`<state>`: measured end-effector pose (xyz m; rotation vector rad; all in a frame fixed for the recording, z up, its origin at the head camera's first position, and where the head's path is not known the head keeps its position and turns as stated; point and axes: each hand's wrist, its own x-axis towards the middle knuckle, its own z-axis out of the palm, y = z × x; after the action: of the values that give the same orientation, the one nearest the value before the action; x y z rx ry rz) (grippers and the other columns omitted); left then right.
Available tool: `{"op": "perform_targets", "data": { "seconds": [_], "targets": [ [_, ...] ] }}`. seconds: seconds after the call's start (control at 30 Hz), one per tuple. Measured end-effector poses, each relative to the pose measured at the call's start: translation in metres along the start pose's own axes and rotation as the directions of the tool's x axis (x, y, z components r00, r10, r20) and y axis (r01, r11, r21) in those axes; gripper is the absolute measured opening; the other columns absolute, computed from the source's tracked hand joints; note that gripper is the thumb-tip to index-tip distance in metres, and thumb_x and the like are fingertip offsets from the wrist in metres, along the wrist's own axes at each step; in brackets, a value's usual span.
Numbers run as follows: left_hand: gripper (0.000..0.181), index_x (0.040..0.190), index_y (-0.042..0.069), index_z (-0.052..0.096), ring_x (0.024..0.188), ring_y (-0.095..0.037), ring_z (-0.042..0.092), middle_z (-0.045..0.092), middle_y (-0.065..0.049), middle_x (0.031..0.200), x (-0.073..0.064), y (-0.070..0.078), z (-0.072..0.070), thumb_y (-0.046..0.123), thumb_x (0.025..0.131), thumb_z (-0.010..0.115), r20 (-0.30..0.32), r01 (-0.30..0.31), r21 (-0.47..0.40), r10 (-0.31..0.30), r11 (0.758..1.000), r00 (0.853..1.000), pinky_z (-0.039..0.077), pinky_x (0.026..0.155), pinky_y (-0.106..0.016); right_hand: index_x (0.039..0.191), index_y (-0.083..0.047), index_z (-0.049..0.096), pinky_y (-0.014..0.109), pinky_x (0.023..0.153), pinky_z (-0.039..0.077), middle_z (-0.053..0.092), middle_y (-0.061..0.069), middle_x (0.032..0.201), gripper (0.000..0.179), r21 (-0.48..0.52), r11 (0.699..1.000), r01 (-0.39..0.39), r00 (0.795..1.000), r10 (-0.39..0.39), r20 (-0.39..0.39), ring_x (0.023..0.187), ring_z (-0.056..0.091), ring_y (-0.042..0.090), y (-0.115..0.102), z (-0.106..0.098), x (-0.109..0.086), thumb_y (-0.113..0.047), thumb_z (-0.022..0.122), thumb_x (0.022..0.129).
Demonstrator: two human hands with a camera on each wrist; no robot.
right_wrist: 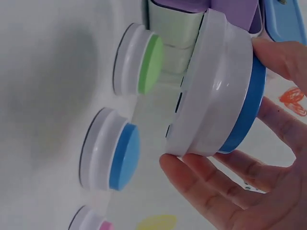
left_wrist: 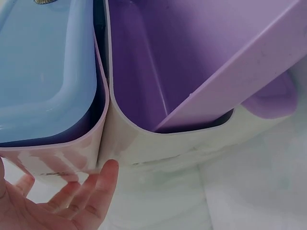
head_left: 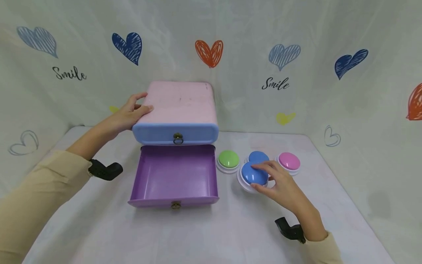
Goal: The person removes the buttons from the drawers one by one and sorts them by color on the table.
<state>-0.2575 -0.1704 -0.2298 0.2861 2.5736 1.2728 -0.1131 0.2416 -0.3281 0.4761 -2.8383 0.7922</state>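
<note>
Writing: "Smile" appears twice in black script on the hanging cloth [head_left: 244,22], once at left and once right of centre.
Desk: white-covered surface [head_left: 171,234], set against the pale cloth, which wraps the back and sides.
Cloth print: hearts [head_left: 209,54] in blues, red-orange, yellow and grey outline.
Right hand [head_left: 281,185]: grasping a blue button [head_left: 254,173] between thumb and fingers.
Held button's place: right of the purple drawer [head_left: 178,176], just in front of a second blue button [head_left: 258,155]; it appears raised off the desk.
Held button's direction: blue dome upward, white base downward; round, its axis near upright.
Other buttons: green [head_left: 229,159] beside the drawer, pink [head_left: 289,161] farthest right.
Left hand [head_left: 126,113]: released, relaxed, touching the pink cabinet [head_left: 181,101] at its left edge.
Drawers: purple pulled out toward the person, wider than deep; blue [head_left: 151,134] closed above it.
</note>
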Motion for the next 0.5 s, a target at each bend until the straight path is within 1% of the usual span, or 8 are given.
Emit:
{"op": "perform_targets", "data": {
  "seconds": [0.2, 0.4, 0.5],
  "targets": [
    [0.075, 0.149, 0.022, -0.01, 0.113, -0.04, 0.044, 0.018, -0.031, 0.146, 0.001, 0.002, 0.001, 0.049, 0.095, 0.036, -0.002, -0.005, 0.001, 0.005, 1.0, 1.0, 0.046, 0.07, -0.029, 0.125, -0.014, 0.058, 0.041, 0.076, 0.052, 0.05, 0.014, 0.115, 0.052, -0.012, 0.996, -0.091, 0.99, 0.092, 0.103, 0.089, 0.056, 0.023, 0.015, 0.001, -0.004, -0.03, 0.074, 0.078],
    [0.076, 0.149, 0.023, -0.01, 0.115, -0.04, 0.043, 0.017, -0.03, 0.146, 0.0, 0.003, 0.001, 0.049, 0.095, 0.036, -0.001, 0.004, -0.004, -0.004, 1.0, 1.0, 0.046, 0.071, -0.029, 0.125, -0.012, 0.058, 0.048, 0.08, 0.05, 0.05, 0.014, 0.105, 0.054, -0.084, 0.991, -0.102, 0.986, 0.112, 0.122, 0.09, 0.054, 0.026, 0.03, 0.003, -0.006, -0.029, 0.075, 0.076],
    [0.075, 0.149, 0.022, -0.01, 0.114, -0.04, 0.043, 0.017, -0.03, 0.146, 0.0, 0.003, 0.001, 0.048, 0.095, 0.036, -0.006, 0.004, -0.004, -0.004, 1.0, 1.0, 0.045, 0.071, -0.028, 0.125, -0.011, 0.057, 0.049, 0.08, 0.049, 0.048, 0.014, 0.103, 0.057, -0.108, 0.988, -0.11, 0.982, 0.124, 0.14, 0.09, 0.053, 0.027, 0.035, 0.004, -0.006, -0.03, 0.075, 0.075]
  ]
}}
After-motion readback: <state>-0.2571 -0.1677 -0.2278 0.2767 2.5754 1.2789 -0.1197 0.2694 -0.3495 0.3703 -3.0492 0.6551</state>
